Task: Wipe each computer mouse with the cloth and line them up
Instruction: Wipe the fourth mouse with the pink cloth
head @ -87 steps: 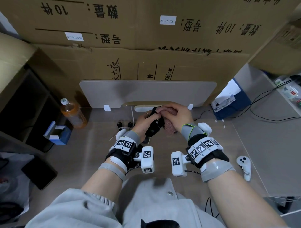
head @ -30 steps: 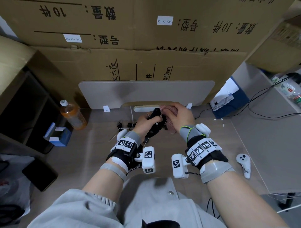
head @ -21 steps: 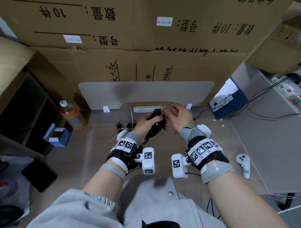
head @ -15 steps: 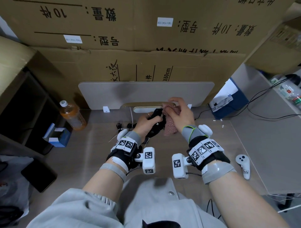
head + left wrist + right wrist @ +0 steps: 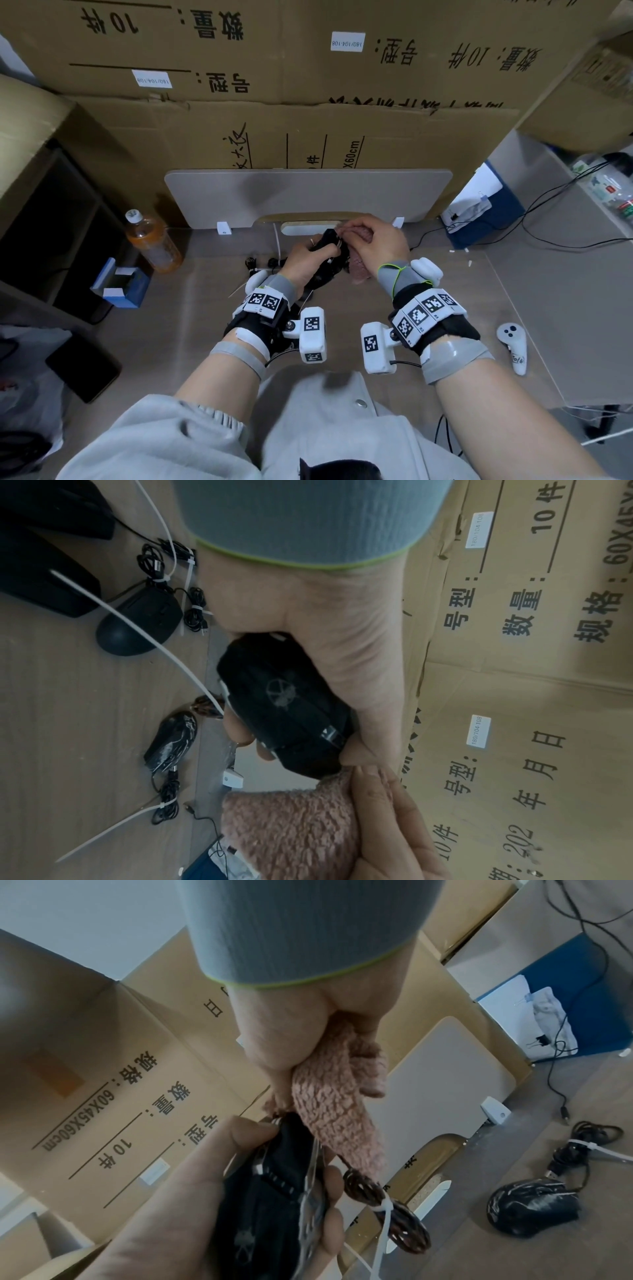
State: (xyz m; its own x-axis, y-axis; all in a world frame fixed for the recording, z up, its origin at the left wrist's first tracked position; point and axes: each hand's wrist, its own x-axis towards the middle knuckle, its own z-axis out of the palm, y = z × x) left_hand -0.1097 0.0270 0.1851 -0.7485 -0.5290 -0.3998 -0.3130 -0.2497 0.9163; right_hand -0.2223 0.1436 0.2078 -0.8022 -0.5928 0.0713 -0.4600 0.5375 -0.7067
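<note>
To the left of the hands, a round black mouse (image 5: 139,624) and a glossy black mouse (image 5: 171,741) lie on the desk (image 5: 191,308), cables bundled. The left hand (image 5: 305,263) grips the black gaming mouse (image 5: 284,710) clear of the desk, much as half a second ago. The right hand (image 5: 375,243), fingers then lifting away, has closed again, bunching the pink fleece cloth (image 5: 291,831) against the mouse's front end. Wiping of this one likely continues; lining up is not yet done.
</note>
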